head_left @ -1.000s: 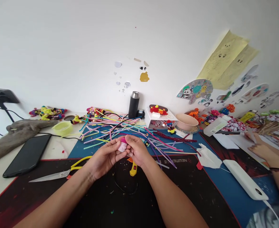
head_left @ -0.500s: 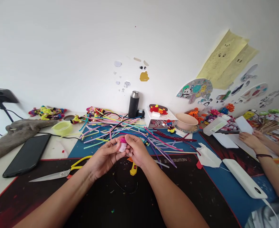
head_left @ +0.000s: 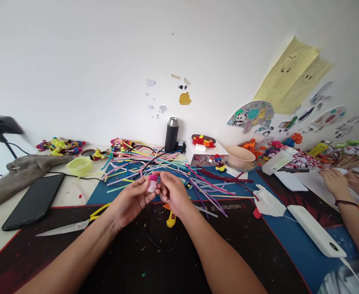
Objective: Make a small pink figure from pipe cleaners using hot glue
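The pink-and-white piece (head_left: pixel 151 185) is sitting farther left, the left hand (head_left: pixel 129 204) pinching it; whether the right hand (head_left: pixel 176 194) alongside is gripping, I cannot tell. A loosening pinch would be risking a drop.

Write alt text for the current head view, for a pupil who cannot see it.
A person's left hand holds a small pink-and-white piece, the right hand close beside it, above a dark mat. Scissors lie by the left forearm; colourful strips are strewn beyond the hands, near a black flask.
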`<state>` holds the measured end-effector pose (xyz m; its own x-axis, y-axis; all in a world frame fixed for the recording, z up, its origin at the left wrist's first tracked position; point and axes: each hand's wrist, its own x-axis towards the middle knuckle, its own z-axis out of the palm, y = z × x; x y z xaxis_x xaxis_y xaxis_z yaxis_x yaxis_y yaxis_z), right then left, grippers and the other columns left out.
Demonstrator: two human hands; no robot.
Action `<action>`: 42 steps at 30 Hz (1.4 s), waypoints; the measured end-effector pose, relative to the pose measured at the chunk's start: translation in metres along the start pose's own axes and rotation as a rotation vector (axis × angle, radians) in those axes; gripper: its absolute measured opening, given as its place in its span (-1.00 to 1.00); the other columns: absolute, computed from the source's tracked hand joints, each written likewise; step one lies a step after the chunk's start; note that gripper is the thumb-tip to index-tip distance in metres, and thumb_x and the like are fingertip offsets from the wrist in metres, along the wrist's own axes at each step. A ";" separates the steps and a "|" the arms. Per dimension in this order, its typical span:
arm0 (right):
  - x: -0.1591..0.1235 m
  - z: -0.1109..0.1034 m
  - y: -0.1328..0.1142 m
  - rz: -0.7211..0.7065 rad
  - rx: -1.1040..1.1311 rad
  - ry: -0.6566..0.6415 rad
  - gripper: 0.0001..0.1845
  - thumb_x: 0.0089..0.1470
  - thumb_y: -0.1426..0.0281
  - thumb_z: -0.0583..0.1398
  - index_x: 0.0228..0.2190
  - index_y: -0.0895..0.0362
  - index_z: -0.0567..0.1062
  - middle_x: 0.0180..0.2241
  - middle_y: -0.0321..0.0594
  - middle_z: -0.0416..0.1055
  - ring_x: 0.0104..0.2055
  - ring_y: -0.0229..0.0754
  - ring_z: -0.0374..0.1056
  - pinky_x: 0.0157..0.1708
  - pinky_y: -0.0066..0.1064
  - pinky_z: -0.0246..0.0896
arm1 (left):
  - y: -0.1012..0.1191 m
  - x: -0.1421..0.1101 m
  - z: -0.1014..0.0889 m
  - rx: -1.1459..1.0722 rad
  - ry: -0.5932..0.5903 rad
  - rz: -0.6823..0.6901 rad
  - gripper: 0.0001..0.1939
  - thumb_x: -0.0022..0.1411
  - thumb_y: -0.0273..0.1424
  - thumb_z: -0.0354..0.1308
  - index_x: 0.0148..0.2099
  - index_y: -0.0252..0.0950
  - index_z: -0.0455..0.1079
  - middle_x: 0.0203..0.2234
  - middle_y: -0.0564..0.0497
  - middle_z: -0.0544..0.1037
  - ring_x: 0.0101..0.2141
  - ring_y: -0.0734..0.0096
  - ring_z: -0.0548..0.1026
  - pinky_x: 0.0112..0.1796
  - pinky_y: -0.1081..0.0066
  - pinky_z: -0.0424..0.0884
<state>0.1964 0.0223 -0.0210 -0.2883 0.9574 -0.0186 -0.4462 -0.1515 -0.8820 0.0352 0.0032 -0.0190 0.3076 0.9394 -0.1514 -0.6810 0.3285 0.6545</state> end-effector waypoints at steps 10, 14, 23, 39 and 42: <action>0.003 -0.002 -0.001 -0.075 -0.047 0.154 -0.42 0.04 -0.13 0.43 -0.29 0.16 0.64 -0.68 -0.50 0.15 -0.72 -0.40 0.02 -0.71 -0.49 -0.25 | 0.010 0.000 0.001 -0.036 0.062 0.038 -0.79 0.31 -0.63 0.31 -0.03 -0.35 0.59 -0.29 -0.15 0.74 -0.34 0.30 0.73 -0.27 0.46 0.70; 0.003 -0.001 0.001 -0.089 -0.078 0.146 -0.42 0.08 -0.14 0.40 -0.30 0.16 0.62 -0.68 -0.50 0.16 -0.72 -0.39 0.03 -0.70 -0.48 -0.24 | 0.011 0.000 0.001 -0.005 0.077 0.101 -0.83 0.25 -0.61 0.39 -0.10 -0.35 0.60 -0.32 -0.13 0.75 -0.38 0.32 0.72 -0.30 0.49 0.68; -0.001 0.002 0.009 -0.077 -0.170 0.110 -0.34 0.10 -0.23 0.33 -0.27 0.15 0.64 -0.69 -0.47 0.19 -0.72 -0.37 0.05 -0.70 -0.46 -0.19 | 0.011 -0.002 -0.001 0.114 0.092 0.189 -0.60 0.01 -0.51 0.63 -0.12 -0.31 0.60 -0.25 -0.08 0.74 -0.21 0.24 0.71 -0.16 0.33 0.70; -0.007 0.011 0.009 -0.099 -0.331 0.009 -0.44 0.18 -0.09 0.32 -0.09 0.14 0.54 -0.69 -0.52 0.27 -0.73 -0.34 0.10 -0.69 -0.47 -0.04 | 0.010 0.003 -0.006 0.175 0.152 0.261 -0.51 -0.16 -0.33 0.73 -0.25 -0.23 0.55 -0.38 0.06 0.64 -0.39 0.45 0.55 -0.35 0.51 0.54; -0.006 0.010 0.009 -0.119 -0.378 0.024 -0.44 0.15 -0.07 0.34 -0.12 0.16 0.56 -0.69 -0.53 0.26 -0.73 -0.34 0.10 -0.69 -0.46 -0.03 | 0.010 0.003 -0.008 0.201 0.127 0.245 -0.53 -0.14 -0.31 0.72 -0.26 -0.24 0.54 -0.38 0.04 0.63 -0.39 0.42 0.55 -0.33 0.49 0.55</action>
<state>0.1858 0.0127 -0.0243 -0.2318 0.9688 0.0875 -0.1303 0.0582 -0.9898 0.0239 0.0105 -0.0189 0.0568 0.9969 -0.0544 -0.5757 0.0772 0.8140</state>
